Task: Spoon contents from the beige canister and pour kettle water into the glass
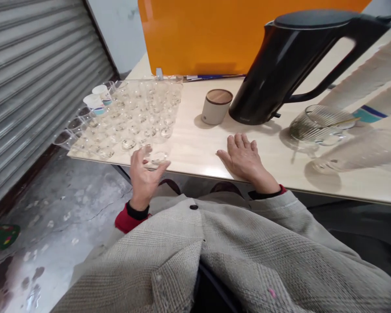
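Note:
My left hand (145, 176) is at the table's front edge, fingers curled round a small clear plastic cup (155, 157) that stands on the table. Just beyond it lies a clear tray (135, 117) filled with several small clear cups. My right hand (244, 160) rests flat on the light wooden table (198, 143), fingers stretched out, holding nothing. A black electric kettle (289, 65) stands behind the right hand, and a small beige canister with a wooden lid (217, 106) stands left of the kettle.
A ribbed glass cup with a spoon (319, 124) and a blurred clear tumbler (355, 152) are at the right. Two paper cups (97, 100) sit at the tray's left edge. An orange board (215, 34) stands at the back. A metal shutter (35, 78) is on the left.

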### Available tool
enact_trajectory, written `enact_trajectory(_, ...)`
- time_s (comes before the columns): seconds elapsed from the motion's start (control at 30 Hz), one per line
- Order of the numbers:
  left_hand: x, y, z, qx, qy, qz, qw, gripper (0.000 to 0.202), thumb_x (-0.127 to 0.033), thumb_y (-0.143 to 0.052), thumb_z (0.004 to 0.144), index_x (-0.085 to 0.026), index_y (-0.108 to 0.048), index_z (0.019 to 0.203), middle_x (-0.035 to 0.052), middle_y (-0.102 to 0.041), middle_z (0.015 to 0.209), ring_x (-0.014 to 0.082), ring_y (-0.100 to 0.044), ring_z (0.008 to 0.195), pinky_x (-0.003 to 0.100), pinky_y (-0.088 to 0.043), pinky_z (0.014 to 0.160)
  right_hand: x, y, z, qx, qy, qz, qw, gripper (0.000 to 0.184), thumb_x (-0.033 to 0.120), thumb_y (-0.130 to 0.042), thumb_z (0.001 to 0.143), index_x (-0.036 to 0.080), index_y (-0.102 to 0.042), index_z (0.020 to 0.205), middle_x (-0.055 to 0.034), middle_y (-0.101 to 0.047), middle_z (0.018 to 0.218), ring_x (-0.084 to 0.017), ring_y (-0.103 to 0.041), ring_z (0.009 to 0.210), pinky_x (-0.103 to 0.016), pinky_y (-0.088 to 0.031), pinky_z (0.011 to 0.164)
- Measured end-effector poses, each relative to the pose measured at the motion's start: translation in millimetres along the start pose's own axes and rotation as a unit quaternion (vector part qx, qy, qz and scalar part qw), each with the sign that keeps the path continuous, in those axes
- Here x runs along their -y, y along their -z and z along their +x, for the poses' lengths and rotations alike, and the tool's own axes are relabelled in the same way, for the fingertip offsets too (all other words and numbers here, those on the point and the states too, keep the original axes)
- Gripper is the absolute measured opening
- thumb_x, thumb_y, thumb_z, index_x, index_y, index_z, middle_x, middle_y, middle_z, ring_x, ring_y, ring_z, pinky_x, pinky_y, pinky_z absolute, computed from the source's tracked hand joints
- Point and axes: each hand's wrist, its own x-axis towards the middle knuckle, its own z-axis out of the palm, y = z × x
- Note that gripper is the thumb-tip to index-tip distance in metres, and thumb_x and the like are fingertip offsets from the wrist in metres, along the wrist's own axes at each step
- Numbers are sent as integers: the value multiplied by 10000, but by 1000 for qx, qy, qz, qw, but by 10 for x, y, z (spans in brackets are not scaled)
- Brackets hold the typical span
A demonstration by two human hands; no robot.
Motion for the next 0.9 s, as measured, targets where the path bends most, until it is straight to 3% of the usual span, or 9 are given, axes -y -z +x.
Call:
enact_trajectory(0.13, 529, 308, 117, -138, 57, 3, 989, 615, -413, -933, 739, -222, -669, 1260, 70, -718, 1230, 266, -692, 1186, 381, -587, 916, 33, 41, -17, 9, -4, 12, 1000, 853, 610, -250, 1088, -22, -377, 1647, -345, -300, 1763, -491, -221, 1676, -731, -221, 1307)
enact_trajectory(0.27, 866, 424, 271, -195, 90, 24, 976, 592, -386, -937, 694, -208, -681, 1197, 47, -687, 1185, 219, -660, 1050, 357, -555, 852, 32, 50, -24, 4, -1, 24, 1000, 836, 613, -260, 1085, 14, -380, 1655, -321, -318, 1766, -488, -227, 1674, -738, -216, 1304)
enact_trajectory(0.53, 1112, 330, 350, -190, 95, 75, 974, 569, -420, -928, 680, -222, -684, 1154, 17, -666, 1120, 210, -627, 976, 411, -554, 933, -5, 29, -28, -1, 7, 27, 1000, 840, 631, -268, 1081, 35, -364, 1667, -312, -340, 1757, -503, -241, 1664, -751, -234, 1291)
enact_trajectory(0.7, 1208, 333, 395, -200, 96, 83, 972, 602, -435, -914, 703, -225, -668, 1211, 24, -681, 1141, 212, -637, 977, 439, -546, 1000, 9, 31, -37, 1, 0, 20, 1000, 841, 628, -260, 1085, 29, -362, 1667, -311, -325, 1766, -490, -232, 1674, -733, -230, 1306)
enact_trajectory(0.9, 1325, 336, 386, -190, 91, 60, 976, 684, -456, -909, 716, -217, -647, 1301, 47, -688, 1196, 217, -643, 1011, 433, -566, 974, -21, -9, -35, -12, 8, 24, 1000, 837, 627, -264, 1085, 55, -328, 1692, -301, -331, 1768, -501, -242, 1664, -755, -238, 1289)
